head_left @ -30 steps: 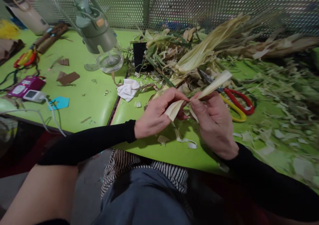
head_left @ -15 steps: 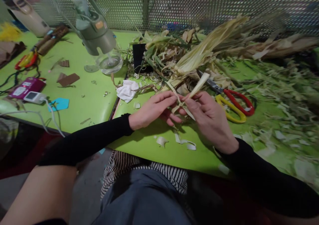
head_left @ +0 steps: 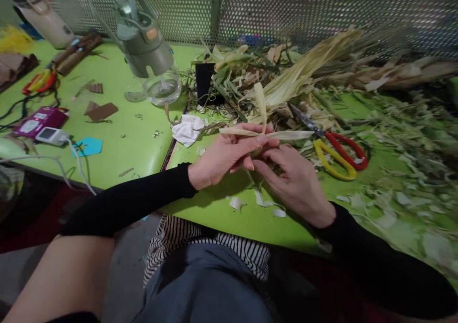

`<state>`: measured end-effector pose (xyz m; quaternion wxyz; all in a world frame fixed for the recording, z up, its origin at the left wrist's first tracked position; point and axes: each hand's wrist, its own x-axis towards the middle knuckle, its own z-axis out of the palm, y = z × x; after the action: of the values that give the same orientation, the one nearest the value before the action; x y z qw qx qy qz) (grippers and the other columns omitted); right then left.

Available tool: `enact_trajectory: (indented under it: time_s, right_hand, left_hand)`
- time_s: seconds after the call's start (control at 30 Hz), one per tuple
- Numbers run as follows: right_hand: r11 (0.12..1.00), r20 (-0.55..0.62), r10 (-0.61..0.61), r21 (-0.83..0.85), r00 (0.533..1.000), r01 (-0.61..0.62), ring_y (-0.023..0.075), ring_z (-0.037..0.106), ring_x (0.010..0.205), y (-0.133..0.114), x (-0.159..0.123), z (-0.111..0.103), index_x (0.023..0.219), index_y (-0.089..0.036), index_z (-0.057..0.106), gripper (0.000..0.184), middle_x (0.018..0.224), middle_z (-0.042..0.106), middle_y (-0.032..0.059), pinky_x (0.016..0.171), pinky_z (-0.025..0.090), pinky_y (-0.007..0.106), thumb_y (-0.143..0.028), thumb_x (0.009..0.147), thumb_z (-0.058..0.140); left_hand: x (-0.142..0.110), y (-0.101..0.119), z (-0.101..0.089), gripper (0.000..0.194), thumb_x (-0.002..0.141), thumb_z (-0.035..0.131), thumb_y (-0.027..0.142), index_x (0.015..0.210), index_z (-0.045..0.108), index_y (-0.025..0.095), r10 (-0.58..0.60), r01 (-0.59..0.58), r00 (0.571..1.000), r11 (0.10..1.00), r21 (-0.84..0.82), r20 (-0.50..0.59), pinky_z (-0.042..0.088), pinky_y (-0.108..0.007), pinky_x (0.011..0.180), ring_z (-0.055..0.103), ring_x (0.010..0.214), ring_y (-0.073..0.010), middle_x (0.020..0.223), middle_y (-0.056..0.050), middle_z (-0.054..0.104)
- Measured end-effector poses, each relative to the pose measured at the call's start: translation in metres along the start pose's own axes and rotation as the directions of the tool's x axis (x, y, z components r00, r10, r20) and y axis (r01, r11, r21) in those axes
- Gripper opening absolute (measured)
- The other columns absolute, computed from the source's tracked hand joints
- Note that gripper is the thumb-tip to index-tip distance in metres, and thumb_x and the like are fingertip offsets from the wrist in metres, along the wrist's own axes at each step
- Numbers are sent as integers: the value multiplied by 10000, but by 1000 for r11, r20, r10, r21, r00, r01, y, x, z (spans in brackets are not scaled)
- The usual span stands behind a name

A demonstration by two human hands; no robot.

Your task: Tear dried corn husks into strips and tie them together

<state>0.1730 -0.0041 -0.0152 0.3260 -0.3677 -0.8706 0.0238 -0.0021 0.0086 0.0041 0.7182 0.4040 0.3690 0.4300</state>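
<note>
Pinched under the thumb of the left hand (head_left: 229, 153), three pale ends of husk strips (head_left: 262, 106) meet at a single crossing; I read this grip as closed, with the thumb laid on top and the fingers beneath. One end rises toward the pile, one runs left over the knuckles, and one runs right above the other hand. The right hand (head_left: 296, 182) lies just beside, its fingers curled near the left fingertips and its thumb set apart from them; I cannot tell whether it has hold of anything. From my distant post, the husk strips appear above the near part of the green table (head_left: 282, 230), in front of a heap of dry husks (head_left: 296, 79). To their right lie scissors (head_left: 321, 133), with one red and one yellow handle and blades parted. To their left I note a crumpled tissue (head_left: 186, 129). Small pale scraps (head_left: 236, 204) lie below the hands, and a perforated screen (head_left: 250, 17) stands behind the heap.
</note>
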Motion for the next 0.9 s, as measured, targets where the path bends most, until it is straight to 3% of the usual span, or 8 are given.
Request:
enact_trajectory:
  time_s: [0.13,0.2,0.3,0.47,0.57,0.67,0.77,0.9]
  right_hand:
    - [997,-35,76,0,996,-76,192,642,705,-6,-3,0,894,-217,619,125,796,694,43,616,487,326,-229,978,528]
    - [992,-62,126,-10,990,-127,185,636,661,-8,-4,-4,942,-207,622,106,816,701,50,574,468,320,-229,978,525]
    - [982,-131,187,-6,974,-189,190,654,671,-6,-3,-9,960,-228,632,96,854,718,50,581,473,321,-274,984,551]
    - [974,-211,227,37,951,-225,214,660,782,1,0,-12,885,-242,623,108,857,704,48,671,498,350,-318,958,598]
    - [929,-143,356,162,924,-333,183,639,711,0,-1,-11,916,-221,611,141,844,685,41,531,442,294,-357,950,594]
    - [853,-50,471,280,881,-440,128,561,551,-3,-3,-10,934,-220,595,155,748,650,0,437,361,255,-374,945,606]
    - [845,-35,478,292,877,-449,118,536,528,-3,-5,-8,930,-226,588,143,719,638,-14,451,379,257,-364,938,622]
    - [822,-35,468,384,883,-421,141,625,616,1,-6,-4,993,-230,598,197,791,682,-2,512,476,261,-401,918,660]
  left_hand:
    - [0,5,1,102,906,646,160,977,658,88,62,-56,998,982,182,-28,468,-161,566,597,624,-19,1036,-59,721]
    - [2,5,-1,65,889,659,151,894,659,86,119,-106,992,956,274,-34,495,-178,623,592,659,-25,1051,-56,701]
    - [5,2,-4,53,879,662,133,902,639,91,139,-134,990,929,344,11,485,-184,606,560,615,-29,885,-13,677]
    - [4,-4,-4,96,907,622,142,989,583,109,57,-107,986,936,335,155,491,-190,601,605,637,-59,789,3,682]
    - [2,-7,-5,98,922,603,156,1008,571,120,54,-119,978,940,320,203,498,-193,603,623,655,-70,797,-10,695]
    - [1,-9,-7,99,917,625,175,994,579,132,103,-167,973,930,327,205,509,-198,651,618,665,-62,788,1,683]
    - [1,-11,-8,156,892,683,233,976,591,139,123,-181,974,926,331,188,497,-201,654,603,650,-61,741,22,658]
    - [2,-10,-6,115,895,664,166,927,558,136,44,-70,989,981,184,142,513,-206,659,617,624,-57,689,38,645]
